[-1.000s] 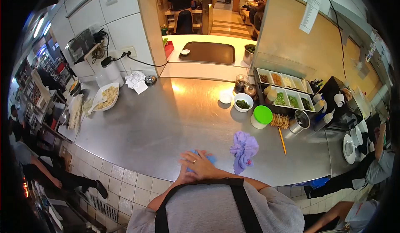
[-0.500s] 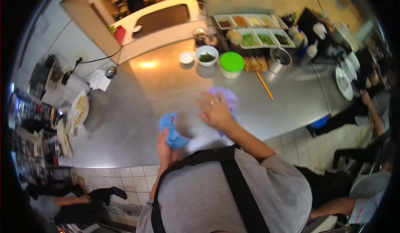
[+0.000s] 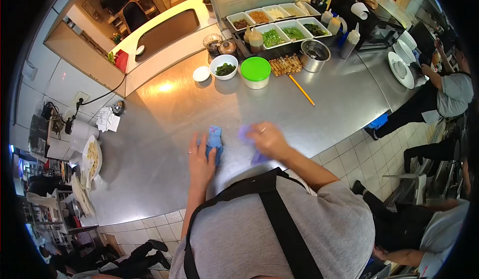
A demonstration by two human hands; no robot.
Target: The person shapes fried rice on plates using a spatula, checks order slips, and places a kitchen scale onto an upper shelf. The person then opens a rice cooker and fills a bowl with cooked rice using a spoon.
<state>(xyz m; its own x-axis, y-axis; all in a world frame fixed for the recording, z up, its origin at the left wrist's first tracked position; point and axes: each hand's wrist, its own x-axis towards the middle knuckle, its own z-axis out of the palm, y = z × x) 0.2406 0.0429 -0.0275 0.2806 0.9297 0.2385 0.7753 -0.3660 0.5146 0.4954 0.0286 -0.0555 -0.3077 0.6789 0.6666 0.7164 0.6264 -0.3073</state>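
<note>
On the steel counter [image 3: 149,179], my left hand [image 3: 201,168] holds a folded blue cloth [image 3: 214,140], thumb across it and fingers along its left side. To the right of it, my right hand [image 3: 272,143], smeared by motion, is closed over a purple cloth [image 3: 260,157]. Parts of that cloth stick out left of and below the fingers, and the rest is hidden under the hand. A gap of bare steel lies between the two cloths.
Beyond my hands stand a white bowl of greens [image 3: 223,68], a green-lidded tub [image 3: 255,72], skewers [image 3: 286,65], an orange pencil-like stick [image 3: 302,90] and a metal pot [image 3: 315,56]. A noodle dish [image 3: 93,159] sits left. A co-worker [image 3: 449,87] stands at right.
My left hand has moved up and turned palm down with the blue cloth. My right hand has closed over the purple cloth and shifted slightly right and down. The view has tilted.
</note>
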